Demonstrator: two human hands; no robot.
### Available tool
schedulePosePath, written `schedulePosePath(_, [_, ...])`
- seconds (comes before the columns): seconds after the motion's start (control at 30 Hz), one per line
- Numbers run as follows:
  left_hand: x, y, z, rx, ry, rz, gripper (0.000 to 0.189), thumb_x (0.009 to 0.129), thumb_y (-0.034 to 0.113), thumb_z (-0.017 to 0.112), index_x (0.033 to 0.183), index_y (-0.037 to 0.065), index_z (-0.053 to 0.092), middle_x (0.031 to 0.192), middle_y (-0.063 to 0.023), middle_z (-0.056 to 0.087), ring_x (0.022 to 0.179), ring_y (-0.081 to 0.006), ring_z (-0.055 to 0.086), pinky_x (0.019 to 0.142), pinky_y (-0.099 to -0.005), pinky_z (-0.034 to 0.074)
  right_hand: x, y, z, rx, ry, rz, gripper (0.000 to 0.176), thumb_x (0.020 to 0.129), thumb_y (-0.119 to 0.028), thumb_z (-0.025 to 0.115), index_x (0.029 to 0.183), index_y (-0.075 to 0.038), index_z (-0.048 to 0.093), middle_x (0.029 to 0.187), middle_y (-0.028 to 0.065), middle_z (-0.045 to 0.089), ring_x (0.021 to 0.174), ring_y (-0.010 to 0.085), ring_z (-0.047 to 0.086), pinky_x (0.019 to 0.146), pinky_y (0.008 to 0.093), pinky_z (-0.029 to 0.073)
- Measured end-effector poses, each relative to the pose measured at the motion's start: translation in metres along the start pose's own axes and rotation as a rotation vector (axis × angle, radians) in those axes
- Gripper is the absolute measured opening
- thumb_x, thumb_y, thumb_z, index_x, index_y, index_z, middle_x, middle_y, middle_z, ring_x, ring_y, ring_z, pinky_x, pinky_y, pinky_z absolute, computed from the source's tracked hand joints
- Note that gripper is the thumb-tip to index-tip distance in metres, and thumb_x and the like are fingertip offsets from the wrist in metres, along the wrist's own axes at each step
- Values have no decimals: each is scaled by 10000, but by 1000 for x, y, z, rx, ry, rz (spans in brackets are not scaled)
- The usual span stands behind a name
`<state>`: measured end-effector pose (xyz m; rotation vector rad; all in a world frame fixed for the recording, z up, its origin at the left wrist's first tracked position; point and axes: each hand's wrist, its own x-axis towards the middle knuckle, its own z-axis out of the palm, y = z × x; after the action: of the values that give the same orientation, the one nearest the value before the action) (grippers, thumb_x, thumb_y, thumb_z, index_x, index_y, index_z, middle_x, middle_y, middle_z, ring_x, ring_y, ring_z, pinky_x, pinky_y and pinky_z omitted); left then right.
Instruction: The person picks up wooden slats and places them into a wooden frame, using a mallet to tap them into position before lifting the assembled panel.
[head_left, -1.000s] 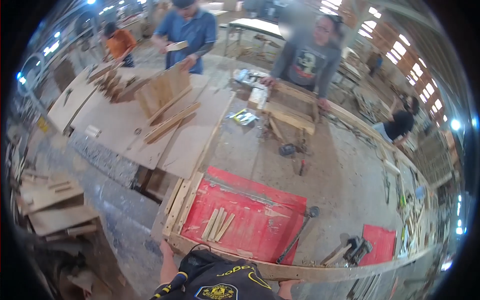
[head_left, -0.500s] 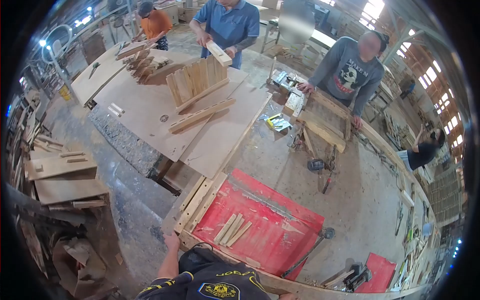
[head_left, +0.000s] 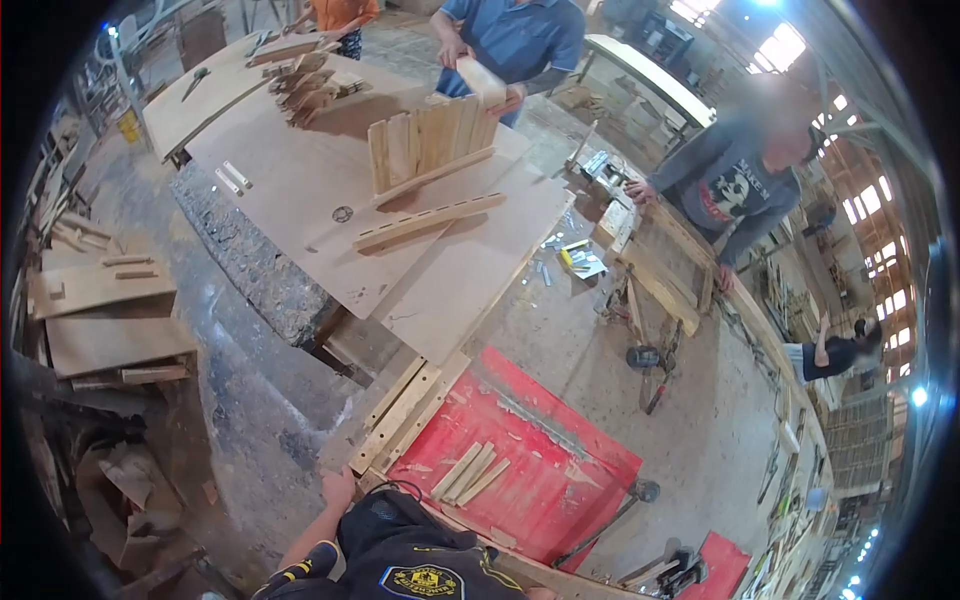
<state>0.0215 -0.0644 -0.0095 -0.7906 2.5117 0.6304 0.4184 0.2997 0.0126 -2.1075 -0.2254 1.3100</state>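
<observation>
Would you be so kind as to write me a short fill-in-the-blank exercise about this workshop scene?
1. The left hand touches the near corner of the wooden frame, whose panel is coloured ____.
2. The loose slats lie side by side ____ that panel.
3. The co-worker holding a wooden block over the upright slat rack wears a shirt of the colour ____.

Missing words: red; on; blue.

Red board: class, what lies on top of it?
A few short wooden strips lie side by side on the red board; the person's dark clothing covers its near edge.
</observation>
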Motion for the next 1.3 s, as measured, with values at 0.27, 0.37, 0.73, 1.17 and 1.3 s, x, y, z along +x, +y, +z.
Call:
schedulePosePath(0.27, [23, -21, 11, -24, -166, -37, 689, 851, 446, 552, 1153, -160, 429, 1078, -333, 625, 960, -445, 642, 847, -463, 511, -23, -3, 34, -103, 14, -6, 743, 873, -616, 394, 1355, -60, 495, 1394, 178, 496, 1252, 362, 493, 1040, 499, 389])
schedulePosePath(0.37, [44, 16, -54, 310, -863, -218, 620, 764, 480, 644, 1120, -26, 614, 1147, -186, 663, 967, -345, 673, 828, -393, 523, -29, -4, 50, -139, 11, -8, 731, 876, -600, 402, 1349, -52, 499, 1391, 181, 499, 1247, 363, 498, 1036, 499, 394])
schedulePosePath(0.73, [143, 300, -136, -10, 207, 788, 518, 804, 355, 675, 1201, 69, 503, 1154, -158, 586, 1089, -356, 555, 878, -487, 467, -41, -10, 73, -175, 48, 7, 688, 887, -543, 431, 1329, -23, 514, 1381, 193, 506, 1230, 366, 516, 1021, 497, 411])
schedulePosePath(1.17, [249, 436, -80, 4, 255, 1026, 420, 799, 265, 712, 1115, 28, 566, 1048, -170, 614, 1011, -345, 597, 856, -446, 479, -33, 1, 56, -45, 165, 99, 637, 901, -476, 466, 1304, 12, 533, 1369, 207, 516, 1209, 369, 537, 1002, 496, 432])
schedulePosePath(1.3, [108, 402, -45, -233, 24, 1057, 282, 842, 244, 678, 911, -1, 559, 808, -170, 579, 772, -303, 599, 694, -413, 462, -27, 7, 23, -34, 325, 136, 622, 905, -456, 477, 1297, 23, 539, 1365, 211, 519, 1203, 371, 543, 996, 495, 438])
